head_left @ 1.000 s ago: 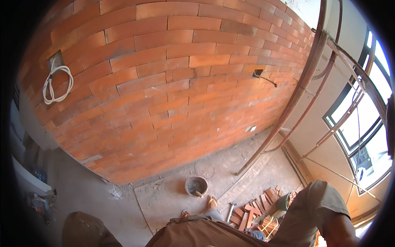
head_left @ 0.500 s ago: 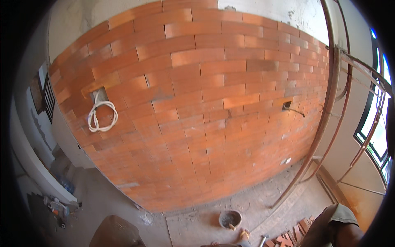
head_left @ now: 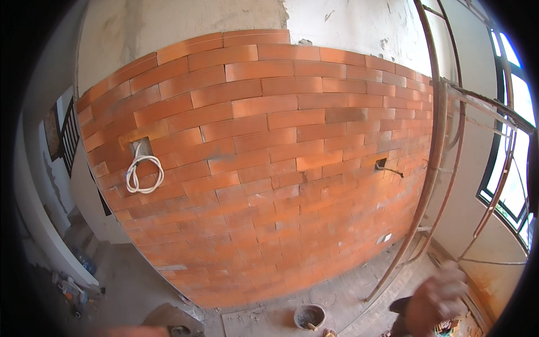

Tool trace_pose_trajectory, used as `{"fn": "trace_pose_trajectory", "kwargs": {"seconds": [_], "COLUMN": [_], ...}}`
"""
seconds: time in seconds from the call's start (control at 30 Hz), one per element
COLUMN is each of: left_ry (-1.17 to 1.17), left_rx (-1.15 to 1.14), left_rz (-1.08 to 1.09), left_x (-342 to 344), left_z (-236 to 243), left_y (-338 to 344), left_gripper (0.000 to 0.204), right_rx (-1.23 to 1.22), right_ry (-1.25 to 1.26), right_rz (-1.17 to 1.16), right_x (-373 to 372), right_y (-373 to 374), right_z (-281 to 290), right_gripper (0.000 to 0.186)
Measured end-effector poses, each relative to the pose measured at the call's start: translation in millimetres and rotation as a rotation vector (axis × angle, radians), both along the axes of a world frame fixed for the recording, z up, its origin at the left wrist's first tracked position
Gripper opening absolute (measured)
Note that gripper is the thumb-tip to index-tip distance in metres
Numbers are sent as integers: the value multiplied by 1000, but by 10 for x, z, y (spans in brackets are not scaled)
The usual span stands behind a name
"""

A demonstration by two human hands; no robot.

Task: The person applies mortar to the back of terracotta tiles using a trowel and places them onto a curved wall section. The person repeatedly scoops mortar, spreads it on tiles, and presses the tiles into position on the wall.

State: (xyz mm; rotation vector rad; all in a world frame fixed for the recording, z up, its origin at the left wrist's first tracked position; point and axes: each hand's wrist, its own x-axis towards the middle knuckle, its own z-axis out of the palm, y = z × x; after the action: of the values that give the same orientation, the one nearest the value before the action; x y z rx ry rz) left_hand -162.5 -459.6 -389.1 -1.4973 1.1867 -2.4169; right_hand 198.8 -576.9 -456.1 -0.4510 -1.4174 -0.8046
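A wall faced with orange-red brick tiles [head_left: 258, 163] fills the middle of the view. My right hand [head_left: 441, 295] is raised at the lower right, above the floor and before the scaffold; its fingers are smeared by motion, and I cannot see anything held. Only a blurred strip of my left hand [head_left: 132, 331] shows at the bottom edge, next to a dark covered knee [head_left: 177, 317]; its fingers are hidden. On the floor near the wall's foot stands a round bucket [head_left: 310, 317] with grey material and a light-coloured handle in it.
Rusty scaffold poles [head_left: 437, 140] rise at the right, before a window [head_left: 508, 168]. A looped white cable [head_left: 145, 174] hangs from a wall opening; a dark cable [head_left: 393, 169] pokes from another. Bare plaster [head_left: 185, 19] lies above the tiles. Clutter [head_left: 73, 292] sits at lower left.
My view has tilted upward, showing more plaster above the tiles. My right hand has come up into view at the lower right, and part of my left hand appears at the bottom edge.
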Motion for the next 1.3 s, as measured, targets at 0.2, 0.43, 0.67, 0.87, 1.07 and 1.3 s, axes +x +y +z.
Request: {"fn": "trace_pose_trajectory", "kwargs": {"seconds": [0.2,0.43,0.67,0.87,1.07,1.3], "left_ry": [477,1416,1757,1780,1788,1785], "left_rx": [-1057,-1723,-2021,-2097,-2117,-2149], "left_rz": [184,132,500,553,567,580], "left_x": [711,720,463,284,218,99], "left_z": [-1228,-4310,-5613,-5681,-5702,-5756], "left_y": [786,1034,890,929,956,910], "left_gripper": [47,24,31,35,39,43], "right_rx": [-932,-2304,-2268,-2241,-2226,-2223], "right_ry": [607,-46,104,99,91,75], "right_rz": [-168,-145,-355,-340,-334,-324], "right_x": [170,-236,-4,-27,-54,-95], "right_y": [659,202,488,768,900,977], "right_z": [-1381,-4273,-4317,-4242,-4225,-4234], "right_gripper": [17,34,35,36,37,38]}}
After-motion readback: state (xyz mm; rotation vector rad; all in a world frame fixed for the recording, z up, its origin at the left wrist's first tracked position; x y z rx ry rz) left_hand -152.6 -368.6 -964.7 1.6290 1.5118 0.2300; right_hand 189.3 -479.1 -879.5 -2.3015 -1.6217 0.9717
